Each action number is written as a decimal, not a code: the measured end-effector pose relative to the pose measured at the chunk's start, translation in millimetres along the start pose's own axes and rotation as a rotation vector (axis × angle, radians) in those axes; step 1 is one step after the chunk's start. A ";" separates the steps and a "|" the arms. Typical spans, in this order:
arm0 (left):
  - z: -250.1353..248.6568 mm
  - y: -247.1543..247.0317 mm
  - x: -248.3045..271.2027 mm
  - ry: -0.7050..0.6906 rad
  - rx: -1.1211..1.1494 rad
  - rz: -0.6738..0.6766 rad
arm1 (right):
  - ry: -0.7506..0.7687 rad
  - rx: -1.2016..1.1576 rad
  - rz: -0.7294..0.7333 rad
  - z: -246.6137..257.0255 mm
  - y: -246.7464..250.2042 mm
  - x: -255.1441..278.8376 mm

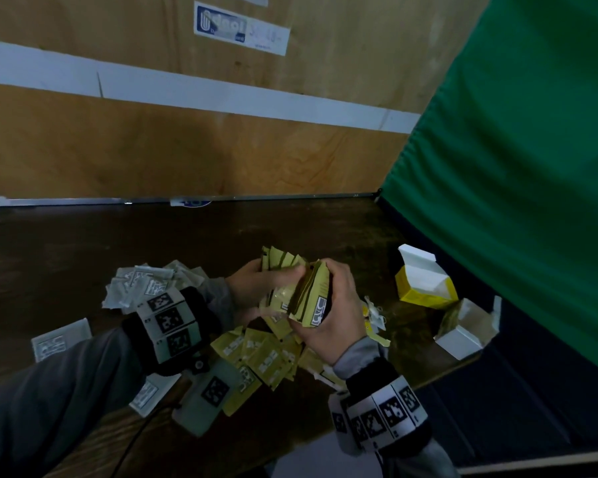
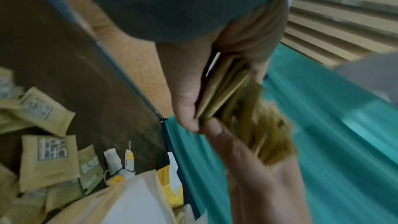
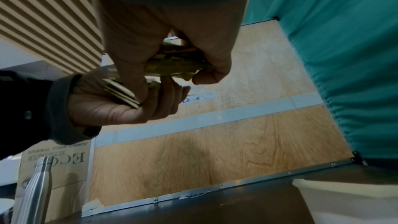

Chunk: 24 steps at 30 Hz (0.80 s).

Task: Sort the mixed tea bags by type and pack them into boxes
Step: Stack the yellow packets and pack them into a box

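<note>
Surface: dark wood-grain table w/ metal strip along far edge. Behind it a plywood panel w/ pale horizontal band and a blue-white label. Green curtain hangs at right, down past table edge. Right wrist view also shows a slatted wall upper left, a cardboard carton printed "JUMBO ROLL TISSUE", and a steel bottle in front of it.

On table: heap of pale grey-white tea bags at left-centre; loose yellow-green tea bags spread under the hands; a few unwrapped bags w/ strings and tags just right of those. Near right edge, yellow box, lid flap up, open; just beside it, nearer the person, a second open box, white inside, lying tilted.

Hands: both raised above the yellow-green spread, touching each other, grey sleeves, marker bands at wrists. Left hand has fingers curled round a fanned stack of yellow-green tea bags, thumb on top. Right hand grips a tighter bundle of yellow-green tea bags, held on edge, thumb one side, fingers the other. The two bunches overlap between the hands. Left wrist view blurred at the bundle.
</note>
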<state>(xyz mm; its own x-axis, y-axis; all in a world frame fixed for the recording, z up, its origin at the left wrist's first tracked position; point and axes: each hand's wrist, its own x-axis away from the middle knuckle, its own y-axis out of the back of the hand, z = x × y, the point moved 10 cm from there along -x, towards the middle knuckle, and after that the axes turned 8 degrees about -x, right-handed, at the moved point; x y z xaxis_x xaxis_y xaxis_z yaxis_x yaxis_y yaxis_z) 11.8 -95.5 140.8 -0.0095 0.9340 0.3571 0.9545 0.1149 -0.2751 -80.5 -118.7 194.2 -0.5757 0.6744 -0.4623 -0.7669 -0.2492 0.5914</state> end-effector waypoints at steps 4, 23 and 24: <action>5.0 2.6 4.5 0.152 0.100 0.081 | 0.009 0.005 0.029 -0.7 -1.1 1.1; 27.0 -4.6 -8.5 0.191 -0.043 0.172 | -0.049 0.139 0.111 -17.8 -16.4 3.5; 28.9 -1.2 -10.3 0.199 -0.036 0.146 | -0.048 0.145 0.133 -18.2 -19.3 3.5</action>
<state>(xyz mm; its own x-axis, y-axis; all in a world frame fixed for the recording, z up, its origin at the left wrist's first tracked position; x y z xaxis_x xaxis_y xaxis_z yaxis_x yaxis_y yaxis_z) 2.2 -95.5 111.6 0.1843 0.8544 0.4858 0.9515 -0.0312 -0.3061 -72.9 -124.3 169.1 -0.6524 0.6755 -0.3436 -0.6340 -0.2381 0.7357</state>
